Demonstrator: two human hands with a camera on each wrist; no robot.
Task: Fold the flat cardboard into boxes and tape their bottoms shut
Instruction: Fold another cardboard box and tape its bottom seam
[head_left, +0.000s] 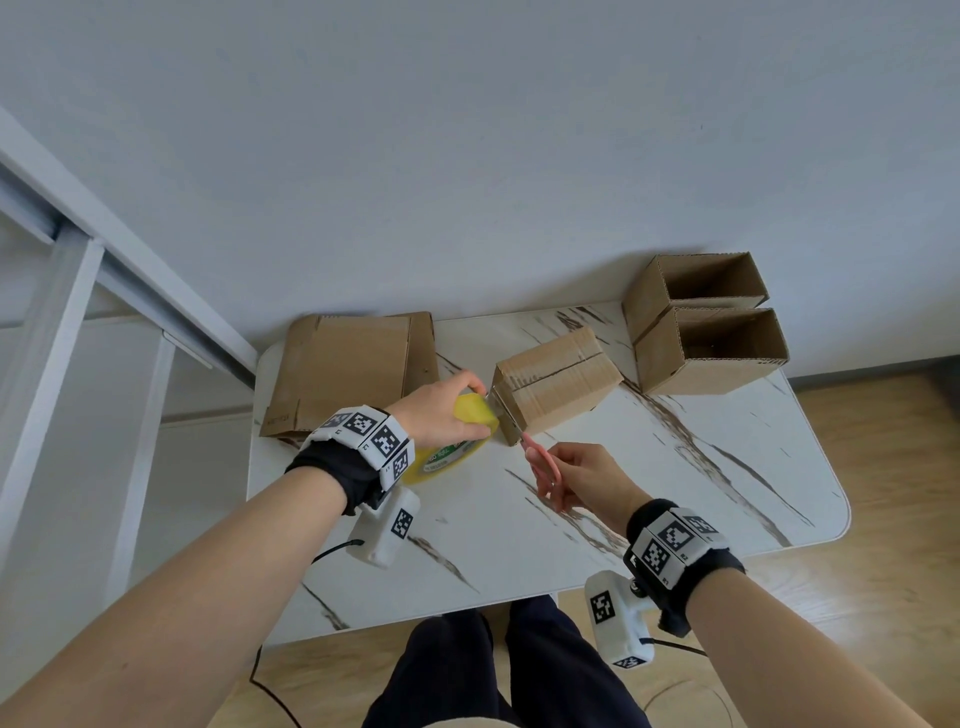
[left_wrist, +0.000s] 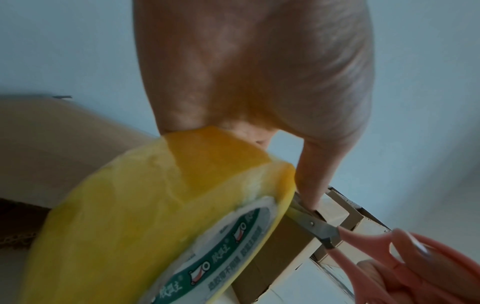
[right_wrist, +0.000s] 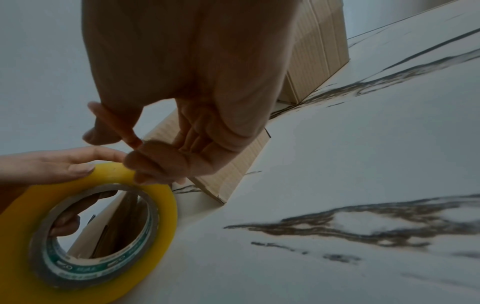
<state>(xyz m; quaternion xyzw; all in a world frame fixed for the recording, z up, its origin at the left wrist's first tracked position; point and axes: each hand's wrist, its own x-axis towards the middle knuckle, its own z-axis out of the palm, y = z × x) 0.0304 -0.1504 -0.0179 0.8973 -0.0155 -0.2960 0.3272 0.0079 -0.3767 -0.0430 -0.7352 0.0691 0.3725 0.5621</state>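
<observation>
A folded cardboard box lies on its side at the middle of the marble table. My left hand grips a yellow tape roll just left of the box, index finger reaching to the box's near end. My right hand holds pink-handled scissors. In the left wrist view the scissors have their steel blades at the stretch of tape between the roll and the box. The right wrist view shows the roll standing on edge beside the box.
A stack of flat cardboard lies at the table's back left. Two assembled open boxes stand at the back right against the wall. A white frame stands to the left. My legs are at the table's near edge.
</observation>
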